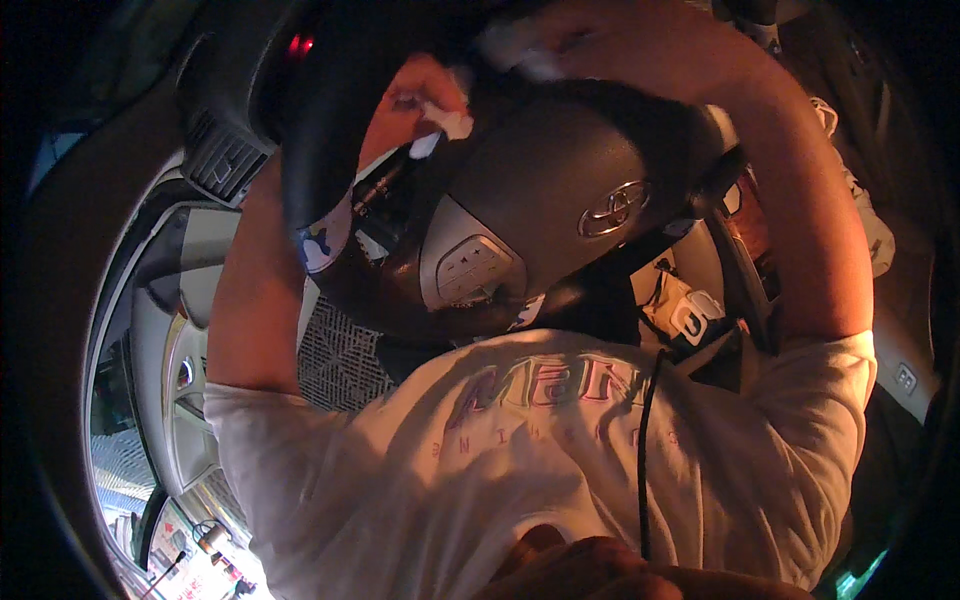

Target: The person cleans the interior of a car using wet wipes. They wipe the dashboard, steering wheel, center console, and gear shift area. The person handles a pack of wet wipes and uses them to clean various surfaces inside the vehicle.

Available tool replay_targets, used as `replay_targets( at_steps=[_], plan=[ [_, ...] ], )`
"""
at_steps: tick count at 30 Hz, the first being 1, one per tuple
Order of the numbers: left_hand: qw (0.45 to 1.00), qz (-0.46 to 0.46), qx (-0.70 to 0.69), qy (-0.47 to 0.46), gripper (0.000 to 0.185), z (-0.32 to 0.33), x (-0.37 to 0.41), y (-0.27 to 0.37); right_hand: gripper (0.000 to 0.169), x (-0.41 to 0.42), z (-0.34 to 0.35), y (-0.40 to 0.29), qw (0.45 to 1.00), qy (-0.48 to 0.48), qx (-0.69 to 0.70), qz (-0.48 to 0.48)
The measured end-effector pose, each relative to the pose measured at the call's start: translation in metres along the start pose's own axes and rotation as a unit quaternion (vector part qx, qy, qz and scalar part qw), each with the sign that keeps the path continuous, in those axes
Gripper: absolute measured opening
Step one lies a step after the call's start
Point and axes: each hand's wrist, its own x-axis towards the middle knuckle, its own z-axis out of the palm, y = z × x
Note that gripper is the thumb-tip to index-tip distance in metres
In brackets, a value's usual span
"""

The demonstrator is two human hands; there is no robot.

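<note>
My left hand [427, 101] is at the upper middle, behind the left side of the steering wheel [555, 157]. Its fingers are bent, close above a small pale piece [425, 145]; whether they hold it is unclear. Beyond the wheel's hub my right hand [536, 49] is blurred and partly in shadow, its fingertips hard to make out. The wheel is turned at an angle, with a metal emblem [615, 208] and a panel of control buttons [471, 268] on it. Dark parts [375, 191] show in the gap by my left forearm.
An air vent [225, 161] and the opened car door [169, 337] lie left. A patterned floor mat [337, 356] shows below the wheel. Right of it are small items with a white plastic piece [691, 319]. A red light [301, 46] glows upper left; a black cord [645, 465] crosses my shirt.
</note>
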Motion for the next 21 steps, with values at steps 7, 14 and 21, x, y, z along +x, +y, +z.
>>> replay_targets(
  at_steps=[7, 14, 21],
  plan=[
    [0.967, -0.022, -0.249, 0.042, 0.017, 0.002, -0.009, -0.001, 0.030, -0.065, 0.022, 0.005, 0.991, 0.120, -0.015, -0.052],
    [0.930, 0.002, -0.235, 0.281, 0.026, -0.043, -0.063, 0.037, 0.031, -0.083, 0.051, 0.040, 0.965, 0.237, 0.058, -0.101],
    [0.852, 0.134, -0.156, 0.481, 0.022, 0.053, -0.062, 0.166, 0.034, -0.007, 0.022, 0.047, 0.964, 0.223, -0.141, -0.029]
  ],
)
